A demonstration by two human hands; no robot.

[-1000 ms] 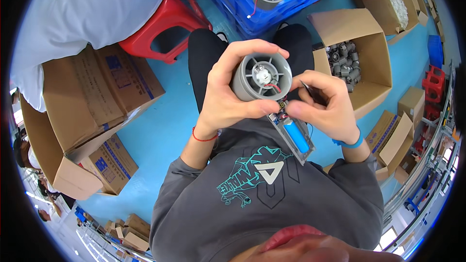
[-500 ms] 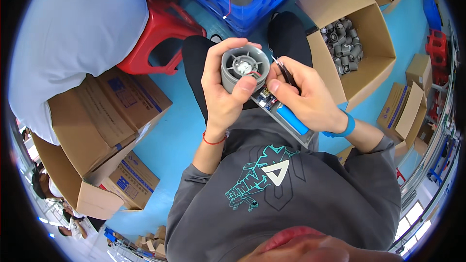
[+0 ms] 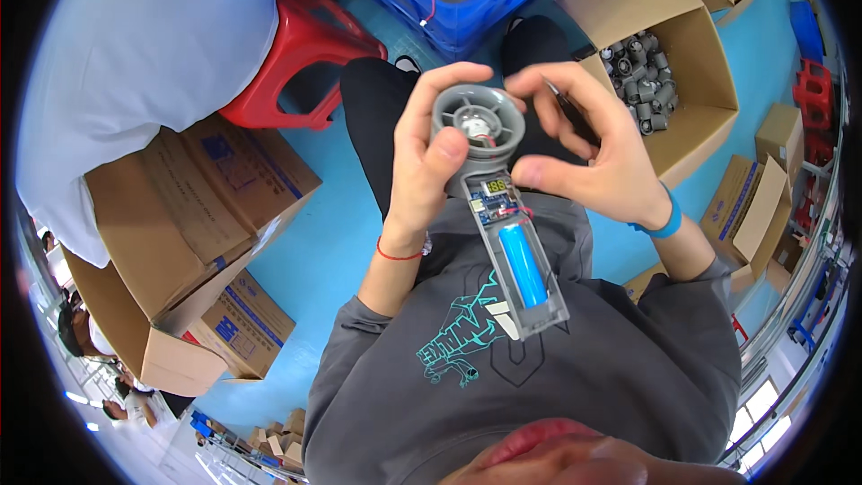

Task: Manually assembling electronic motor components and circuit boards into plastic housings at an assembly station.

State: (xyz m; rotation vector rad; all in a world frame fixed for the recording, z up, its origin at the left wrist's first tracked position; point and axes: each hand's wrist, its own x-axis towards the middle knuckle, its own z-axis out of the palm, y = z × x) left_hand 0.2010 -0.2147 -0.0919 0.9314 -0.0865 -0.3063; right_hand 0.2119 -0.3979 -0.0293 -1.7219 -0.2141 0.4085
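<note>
Left hand (image 3: 420, 166) clamped round the head of a grey plastic fan (image 3: 489, 162), mid-frame.
Open handle (image 3: 498, 265) slants lower right; right hand (image 3: 588, 148), gripping a slim dark tool (image 3: 566, 104), is just beside.

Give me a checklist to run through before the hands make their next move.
1. Left hand holding the grey fan housing: ok.
2. Blue battery lying in the handle: ok.
3. Circuit board in the handle, between battery and fan housing: ok.
4. Dark pointed tool in the right hand, tip clear of the board: ok.
5. Handle covered: not ok, its inside is exposed.
6. Red wire firmly joined: cannot tell, too small.
</note>
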